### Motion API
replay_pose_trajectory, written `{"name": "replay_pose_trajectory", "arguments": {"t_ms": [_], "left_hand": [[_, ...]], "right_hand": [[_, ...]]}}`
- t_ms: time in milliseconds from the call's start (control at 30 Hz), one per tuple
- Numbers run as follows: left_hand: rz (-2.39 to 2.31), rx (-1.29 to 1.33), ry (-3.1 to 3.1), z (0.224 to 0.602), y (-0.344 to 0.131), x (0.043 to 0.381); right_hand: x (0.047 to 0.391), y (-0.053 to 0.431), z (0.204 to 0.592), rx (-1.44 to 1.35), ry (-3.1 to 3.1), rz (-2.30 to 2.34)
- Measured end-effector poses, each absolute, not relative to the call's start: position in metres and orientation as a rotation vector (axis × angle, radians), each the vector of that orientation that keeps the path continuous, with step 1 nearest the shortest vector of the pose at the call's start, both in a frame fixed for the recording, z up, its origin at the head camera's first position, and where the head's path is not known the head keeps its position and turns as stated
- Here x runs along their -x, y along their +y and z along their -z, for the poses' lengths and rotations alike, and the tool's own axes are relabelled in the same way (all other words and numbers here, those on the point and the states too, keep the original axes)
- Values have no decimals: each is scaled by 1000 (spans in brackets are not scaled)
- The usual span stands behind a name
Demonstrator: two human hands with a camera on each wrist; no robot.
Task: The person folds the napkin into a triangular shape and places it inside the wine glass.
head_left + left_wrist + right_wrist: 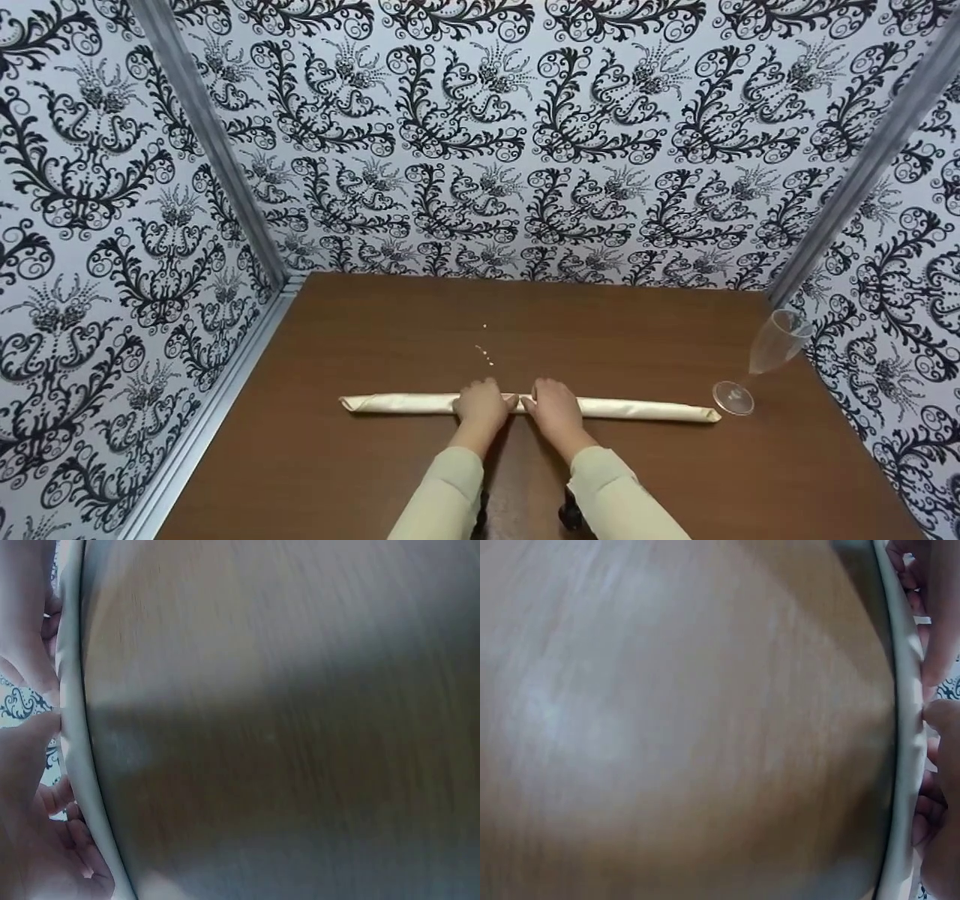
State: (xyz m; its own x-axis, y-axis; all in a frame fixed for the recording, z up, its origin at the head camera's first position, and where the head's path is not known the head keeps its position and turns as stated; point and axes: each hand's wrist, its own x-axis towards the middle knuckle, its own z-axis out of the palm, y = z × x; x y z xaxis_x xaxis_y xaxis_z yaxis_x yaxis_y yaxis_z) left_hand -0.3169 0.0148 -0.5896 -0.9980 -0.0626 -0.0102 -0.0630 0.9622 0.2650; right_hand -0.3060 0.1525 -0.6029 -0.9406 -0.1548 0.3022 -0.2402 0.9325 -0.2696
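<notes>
A long cream cloth (pixel 405 403), rolled into a thin tube, lies crosswise on the brown table, its two ends slightly loose and pointed. My left hand (pixel 484 405) and right hand (pixel 555 406) both grip the middle of the roll from above, thumbs close together on the near side. Seen from the left wrist, the left hand (pixel 34 825) has its fingers curled behind the roll (pixel 75 720). In the right wrist view the right hand (pixel 941 795) holds it likewise, with the thumb pressing on the cloth (pixel 910 720).
A clear stemmed glass (pixel 780 341) stands by the right end of the roll, its foot (pixel 733 398) close to the cloth tip. Several small pale bits (pixel 484 352) lie beyond the hands on the table (pixel 360 322). Patterned walls (pixel 480 150) enclose the back and sides.
</notes>
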Motion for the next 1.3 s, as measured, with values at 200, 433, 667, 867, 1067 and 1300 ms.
{"name": "replay_pose_trajectory", "arguments": {"t_ms": [200,433,667,867,1067,1300], "left_hand": [[-445,58,3096,590,12,318],[-470,55,3083,587,8,315],[-569,-20,2991,583,-2,316],[-687,-126,2942,579,-10,316],[-810,-222,2913,576,-18,319],[-872,-294,2885,575,-20,317]], "right_hand": [[305,153,604,-324,-2809,-432],[303,152,604,-357,-2808,-431],[301,154,604,-383,-2830,-476],[299,157,601,-410,-2869,-516],[298,160,600,-490,-2901,-451],[296,161,605,-526,-2836,-422]]}}
